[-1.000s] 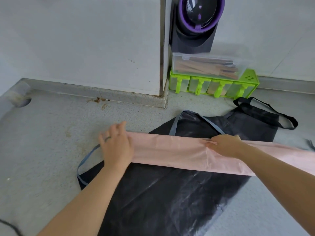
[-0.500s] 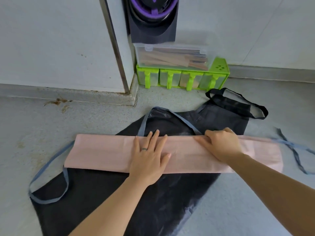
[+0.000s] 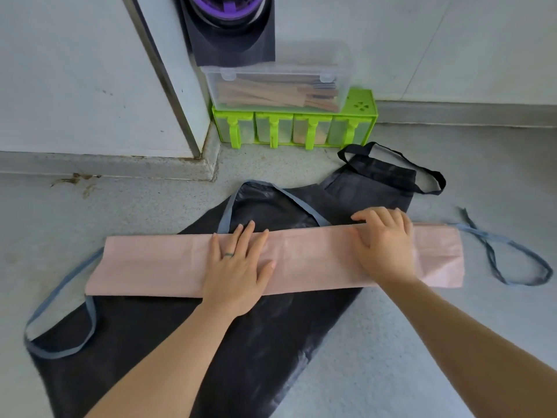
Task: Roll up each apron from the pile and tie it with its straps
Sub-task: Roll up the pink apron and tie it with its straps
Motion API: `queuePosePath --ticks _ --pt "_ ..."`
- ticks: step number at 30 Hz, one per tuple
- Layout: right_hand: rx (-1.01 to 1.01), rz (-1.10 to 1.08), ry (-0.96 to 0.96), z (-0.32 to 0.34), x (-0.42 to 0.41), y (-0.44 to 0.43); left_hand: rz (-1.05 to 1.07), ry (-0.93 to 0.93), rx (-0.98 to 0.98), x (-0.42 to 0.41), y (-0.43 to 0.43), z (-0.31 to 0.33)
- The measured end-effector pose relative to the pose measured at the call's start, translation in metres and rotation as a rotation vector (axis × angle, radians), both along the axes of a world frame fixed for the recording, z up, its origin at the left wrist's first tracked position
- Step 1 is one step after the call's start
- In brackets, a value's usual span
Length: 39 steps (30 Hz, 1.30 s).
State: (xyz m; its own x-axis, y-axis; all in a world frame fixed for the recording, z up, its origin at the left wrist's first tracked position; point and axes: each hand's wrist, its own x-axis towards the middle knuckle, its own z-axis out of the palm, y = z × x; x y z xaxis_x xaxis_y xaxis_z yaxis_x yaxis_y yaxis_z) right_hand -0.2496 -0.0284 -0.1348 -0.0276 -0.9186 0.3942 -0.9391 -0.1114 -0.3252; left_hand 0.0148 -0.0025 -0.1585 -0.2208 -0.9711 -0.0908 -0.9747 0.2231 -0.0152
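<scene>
A pink apron, folded into a long flat band, lies across a black apron spread on the grey counter. Its blue straps trail off both ends: a loop at the left, a loop at the right, and a neck loop behind. My left hand presses flat on the band's middle, fingers straight. My right hand sits right of it, fingers curled over the band's far edge. The black apron's neck strap lies at the back right.
A green spice rack with a clear box of utensils on top stands against the wall behind. A black and purple appliance hangs above it. A white wall corner juts out at the left.
My left hand slid right from the band's left end to its middle. The view shifted right, showing the band's right end and strap. My right hand stays on the far edge.
</scene>
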Motion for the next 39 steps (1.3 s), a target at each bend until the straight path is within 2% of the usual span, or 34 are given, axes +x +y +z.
queuePosePath --ticks 2,5,7,9,11,17,20,24,26,27,29,31,33,36,39 --pt "-0.026 -0.256 -0.203 0.005 -0.002 0.031 0.003 -0.001 0.012 -0.001 0.001 0.0" --pt "0.007 -0.754 -0.551 0.007 -0.011 0.068 0.009 0.03 0.007 -0.002 0.002 0.002" --pt "0.05 -0.952 -0.74 0.009 -0.025 0.079 0.016 0.033 0.011 -0.002 0.002 0.002" --pt "0.123 -0.996 -0.881 0.011 -0.038 0.078 0.025 0.027 0.005 -0.001 0.003 0.003" --pt "0.18 -0.952 -0.971 0.013 -0.05 0.072 0.02 0.017 0.003 -0.002 0.003 0.004" --pt "0.23 -0.794 -1.08 0.024 -0.08 0.06 0.011 0.014 0.001 -0.002 0.003 0.005" --pt "0.237 -0.743 -0.942 0.031 -0.09 0.054 0.005 0.021 -0.006 -0.003 0.003 0.007" --pt "0.275 -0.835 -0.813 0.025 -0.084 0.051 0.008 0.02 0.001 -0.003 0.003 0.006" --pt "0.169 -0.904 -0.652 0.025 -0.073 0.055 0.012 0.014 -0.001 -0.003 0.002 0.005" --pt "0.074 -0.851 -0.496 0.025 -0.064 0.058 0.015 0.012 -0.003 -0.003 0.002 0.005" --pt "-0.014 -0.554 -0.24 0.019 -0.04 0.058 0.022 0.002 -0.003 -0.003 0.002 0.006" --pt "0.171 -0.206 -0.124 0.01 -0.013 0.057 0.022 -0.004 0.01 -0.002 0.003 0.005" --pt "0.384 0.026 -0.057 0.002 0.004 0.055 0.024 0.011 0.01 -0.003 0.002 0.005" --pt "0.554 0.133 0.183 -0.006 0.002 0.049 0.023 0.026 0.019 -0.004 0.002 0.006" --pt "0.646 0.113 0.306 -0.01 -0.011 0.042 0.041 0.025 0.031 -0.003 0.004 0.005"
